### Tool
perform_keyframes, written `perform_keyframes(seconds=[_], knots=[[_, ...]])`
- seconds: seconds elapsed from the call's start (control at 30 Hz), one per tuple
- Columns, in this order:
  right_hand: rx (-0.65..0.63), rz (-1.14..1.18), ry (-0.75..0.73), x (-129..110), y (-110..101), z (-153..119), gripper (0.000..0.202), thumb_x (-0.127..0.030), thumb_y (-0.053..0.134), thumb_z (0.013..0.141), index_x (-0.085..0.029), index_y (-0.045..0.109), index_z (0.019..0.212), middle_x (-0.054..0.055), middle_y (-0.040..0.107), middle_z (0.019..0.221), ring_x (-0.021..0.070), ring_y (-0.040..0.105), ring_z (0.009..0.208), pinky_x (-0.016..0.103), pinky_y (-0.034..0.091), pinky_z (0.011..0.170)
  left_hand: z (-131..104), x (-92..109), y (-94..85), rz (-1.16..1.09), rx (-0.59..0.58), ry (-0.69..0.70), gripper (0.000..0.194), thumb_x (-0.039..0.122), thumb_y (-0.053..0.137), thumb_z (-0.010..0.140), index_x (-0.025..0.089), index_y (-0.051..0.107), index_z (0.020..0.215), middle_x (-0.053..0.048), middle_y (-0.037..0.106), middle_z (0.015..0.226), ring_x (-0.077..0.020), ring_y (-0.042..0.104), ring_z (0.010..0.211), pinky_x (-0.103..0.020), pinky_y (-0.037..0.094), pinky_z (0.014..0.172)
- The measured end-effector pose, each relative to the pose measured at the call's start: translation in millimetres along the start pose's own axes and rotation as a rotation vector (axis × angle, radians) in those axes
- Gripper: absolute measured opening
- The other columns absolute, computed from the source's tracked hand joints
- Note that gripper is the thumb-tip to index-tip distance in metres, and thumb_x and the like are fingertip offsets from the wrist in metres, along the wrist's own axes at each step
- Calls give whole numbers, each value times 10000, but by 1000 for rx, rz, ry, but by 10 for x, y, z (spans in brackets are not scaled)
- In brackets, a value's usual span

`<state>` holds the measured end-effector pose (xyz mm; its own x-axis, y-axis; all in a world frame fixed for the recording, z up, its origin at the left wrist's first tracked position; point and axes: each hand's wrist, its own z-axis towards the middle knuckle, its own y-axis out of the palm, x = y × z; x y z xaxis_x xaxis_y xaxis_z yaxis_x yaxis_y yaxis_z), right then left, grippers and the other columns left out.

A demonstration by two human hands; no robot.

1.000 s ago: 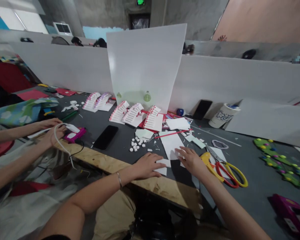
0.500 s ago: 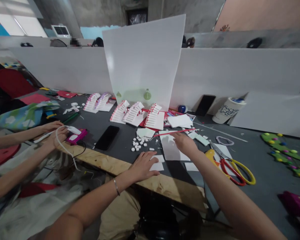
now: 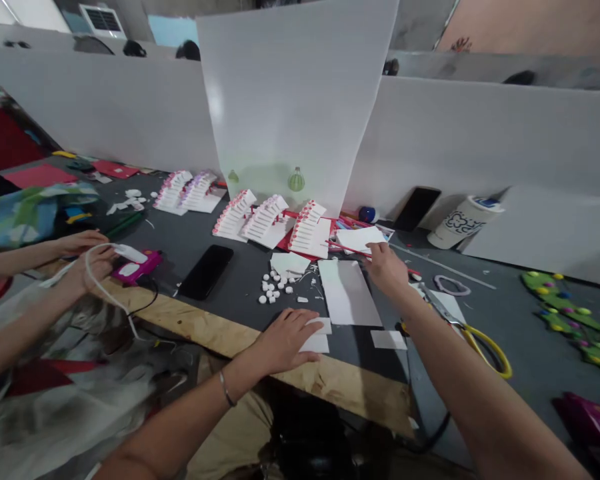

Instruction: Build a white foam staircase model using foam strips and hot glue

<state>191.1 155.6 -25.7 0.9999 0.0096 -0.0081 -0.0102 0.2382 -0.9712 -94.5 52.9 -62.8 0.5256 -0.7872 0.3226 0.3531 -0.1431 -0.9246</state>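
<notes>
My left hand (image 3: 286, 339) lies with its fingers stretched out over small white card pieces (image 3: 316, 343) at the table's front edge. My right hand (image 3: 387, 268) is closed around a thin red stick (image 3: 347, 249), which sticks out on both sides of the fingers. Just beyond it sits a stack of white cards (image 3: 361, 238). Between the hands a larger white sheet (image 3: 349, 293) rests on the table. Several small white round pieces (image 3: 275, 288) are clustered beyond my left hand, next to a pale paper piece (image 3: 289, 263).
Cards with rows of pink-tipped white sticks (image 3: 307, 228) stand at the back. Scissors (image 3: 490, 350) lie partly under my right forearm. A phone (image 3: 206, 272) lies left; a cup (image 3: 463, 223) stands back right. At left, a co-worker's hands (image 3: 93, 267) hold a white cord near a purple device (image 3: 137, 267).
My right hand has moved away and to the right, and the red stick has swung to another slant with it. My left hand stays on the card pieces. The camera view has tilted down.
</notes>
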Motion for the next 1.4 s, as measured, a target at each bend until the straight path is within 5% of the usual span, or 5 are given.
perform_keyframes(seconds=[0.2, 0.37, 0.67, 0.93, 1.4], knots=[[-103, 106, -348, -162, 189, -553, 335, -214, 463, 913, -218, 631, 1203, 124, 640, 1194, 266, 570, 1057, 404, 461, 887, 25, -13, 8, -6, 36, -19, 628, 494, 652, 811, 203, 455, 1332, -133, 519, 1377, -279, 445, 1289, -435, 347, 1038], [-97, 70, -296, -228, 212, -956, 404, -260, 436, 942, -245, 547, 1330, 121, 578, 1318, 276, 539, 1144, 422, 478, 894, 45, -51, 30, -67, 91, -65, 709, 582, 652, 769, 172, 477, 1321, -160, 518, 1376, -296, 434, 1300, -472, 305, 1079], [18, 124, -241, -163, 1, -1236, 374, -270, 426, 949, -198, 549, 1294, 159, 574, 1310, 298, 555, 1135, 440, 494, 877, 29, -137, 24, -234, 324, -146, 215, 301, 544, 908, 204, 623, 1082, -82, 653, 1141, -218, 566, 1105, -399, 434, 951], [-210, 294, -147, 436, -345, -1670, 215, -338, 553, 870, -215, 627, 1031, 96, 681, 1030, 248, 656, 929, 356, 516, 774, -137, -91, -97, 2, 109, -68, 415, 443, 739, 741, 191, 631, 1053, -84, 626, 1037, -250, 562, 985, -403, 471, 857], [-203, 273, -114, 391, -306, -1745, 301, -279, 599, 776, -174, 588, 1058, 129, 659, 1017, 278, 641, 936, 369, 501, 779, -135, -149, -58, -63, 230, 61, 376, 402, 601, 870, 175, 584, 1170, -101, 670, 1038, -228, 577, 971, -405, 507, 851]])
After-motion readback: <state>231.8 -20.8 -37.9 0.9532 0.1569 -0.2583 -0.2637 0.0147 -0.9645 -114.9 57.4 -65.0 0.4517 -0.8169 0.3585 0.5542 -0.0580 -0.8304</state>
